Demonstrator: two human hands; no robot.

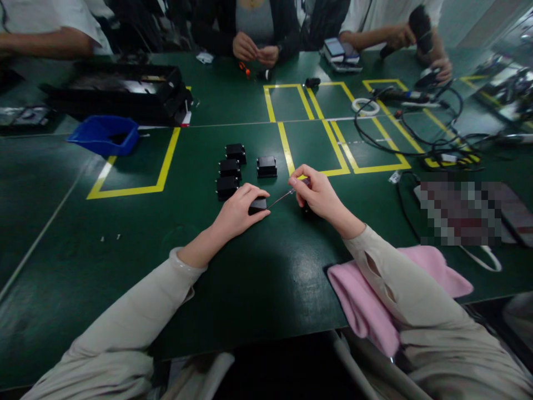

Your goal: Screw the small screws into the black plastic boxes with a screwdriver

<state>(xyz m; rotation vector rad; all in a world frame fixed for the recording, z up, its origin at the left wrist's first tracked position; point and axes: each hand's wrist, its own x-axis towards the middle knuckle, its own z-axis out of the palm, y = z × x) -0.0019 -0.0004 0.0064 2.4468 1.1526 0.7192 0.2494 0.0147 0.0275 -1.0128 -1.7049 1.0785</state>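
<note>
My left hand point(241, 211) grips a small black box point(257, 206) on the green table, thumb in front and fingers behind. Between the fingers of my right hand point(313, 191) is the handle of a screwdriver point(280, 199). Its thin shaft points left and its tip meets the right side of the box. Just beyond my left hand stand several similar black boxes point(230, 168) in a column, and one more black box point(266, 166) sits apart to their right. Something dark point(306, 209) shows under my right hand, mostly hidden.
Two small screws point(110, 238) lie at the left. Further back are a blue scoop-shaped bin point(104, 135) and black trays point(120, 91). A pink cloth point(362, 294) lies under my right forearm. Black cables point(400, 150) tangle at the right. Co-workers sit opposite, hands point(255, 50) on the table.
</note>
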